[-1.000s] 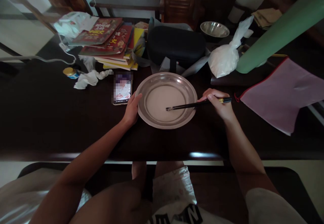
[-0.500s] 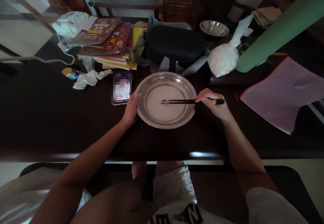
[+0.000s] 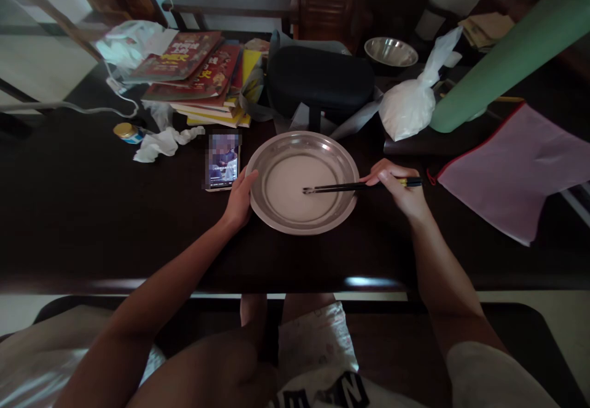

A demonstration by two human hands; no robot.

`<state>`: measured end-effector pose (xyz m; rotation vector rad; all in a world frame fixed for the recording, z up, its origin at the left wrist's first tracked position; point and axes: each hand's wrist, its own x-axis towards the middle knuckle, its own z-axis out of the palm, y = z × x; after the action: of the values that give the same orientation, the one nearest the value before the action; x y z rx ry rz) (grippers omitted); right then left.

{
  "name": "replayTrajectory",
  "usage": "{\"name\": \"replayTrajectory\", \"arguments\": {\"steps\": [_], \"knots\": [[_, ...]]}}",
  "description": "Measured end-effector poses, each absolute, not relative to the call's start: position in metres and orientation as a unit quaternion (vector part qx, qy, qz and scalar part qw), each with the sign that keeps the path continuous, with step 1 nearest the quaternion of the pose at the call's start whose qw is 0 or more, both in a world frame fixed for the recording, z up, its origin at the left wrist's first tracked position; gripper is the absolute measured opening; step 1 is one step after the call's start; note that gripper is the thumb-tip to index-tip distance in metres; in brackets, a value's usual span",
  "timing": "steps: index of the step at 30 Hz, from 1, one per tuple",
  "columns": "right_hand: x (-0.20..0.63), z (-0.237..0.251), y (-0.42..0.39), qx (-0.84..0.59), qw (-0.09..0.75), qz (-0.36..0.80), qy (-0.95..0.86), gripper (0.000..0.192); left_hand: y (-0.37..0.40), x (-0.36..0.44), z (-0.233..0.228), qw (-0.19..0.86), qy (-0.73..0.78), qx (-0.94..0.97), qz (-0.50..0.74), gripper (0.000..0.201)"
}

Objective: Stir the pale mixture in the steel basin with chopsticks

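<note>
The metal basin (image 3: 304,145) sits on the dark table (image 3: 138,236) directly in front of us, wide and shallow, with a pale, whitish layer (image 3: 286,196) covering its bottom; we cannot tell whether that layer is liquid or something thicker. Our left hand (image 3: 238,202) grips the basin's left side, thumb over the rim and fingers around the outside. Our right hand (image 3: 396,188) is closed around a pair of dark chopsticks (image 3: 334,187) near their gold-banded end, holding them almost level across the right rim. Their tips lie close together over the middle of the pale layer, with a little whitish matter on them, though we cannot tell how deep they reach. Just left of the basin lies a lit phone (image 3: 224,162), close by our left fingers, and farther left are crumpled tissue (image 3: 159,145) and a small jar (image 3: 128,132) with a gold lid. Behind these we see a stack of books (image 3: 198,70), and behind the basin a black case (image 3: 320,79). Beyond our right hand stand a knotted white plastic bag (image 3: 405,112) and a leaning green cylinder (image 3: 507,67), with a pinkish cloth (image 3: 511,168) spread to the right.
</note>
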<state>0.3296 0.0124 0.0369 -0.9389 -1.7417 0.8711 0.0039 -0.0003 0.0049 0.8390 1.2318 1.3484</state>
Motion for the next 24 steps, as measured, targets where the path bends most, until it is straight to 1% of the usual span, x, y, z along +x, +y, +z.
{"name": "replayTrajectory", "arguments": {"steps": [5,10,12,15,18,21,24], "knots": [[0.3279,0.0362,0.013,-0.365,0.43,0.357,-0.745,0.024,-0.0004,0.0041,0.0041,0.541,0.508,0.356,0.568,0.028],[0.33,0.0367,0.0128,-0.395,0.484,0.349,-0.698,0.031,-0.0002,0.0037,0.0026,0.54,0.508,0.355,0.57,0.028],[0.3294,0.037,0.0123,-0.386,0.473,0.363,-0.704,0.032,-0.0001,0.0035,0.0028,0.538,0.512,0.354,0.568,0.025],[0.3277,0.037,0.0126,-0.368,0.437,0.36,-0.737,0.025,-0.0001,0.0037,0.0036,0.541,0.512,0.35,0.568,0.023],[0.329,0.0363,0.0133,-0.375,0.462,0.342,-0.728,0.021,0.0,0.0039,0.0038,0.542,0.507,0.348,0.573,0.022],[0.3308,0.0351,0.0133,-0.373,0.496,0.352,-0.7,0.026,0.0006,0.0039,0.0034,0.544,0.508,0.347,0.571,0.022],[0.329,0.0342,0.0131,-0.356,0.465,0.368,-0.723,0.025,0.0015,0.0037,0.0028,0.542,0.509,0.349,0.571,0.022]]}}
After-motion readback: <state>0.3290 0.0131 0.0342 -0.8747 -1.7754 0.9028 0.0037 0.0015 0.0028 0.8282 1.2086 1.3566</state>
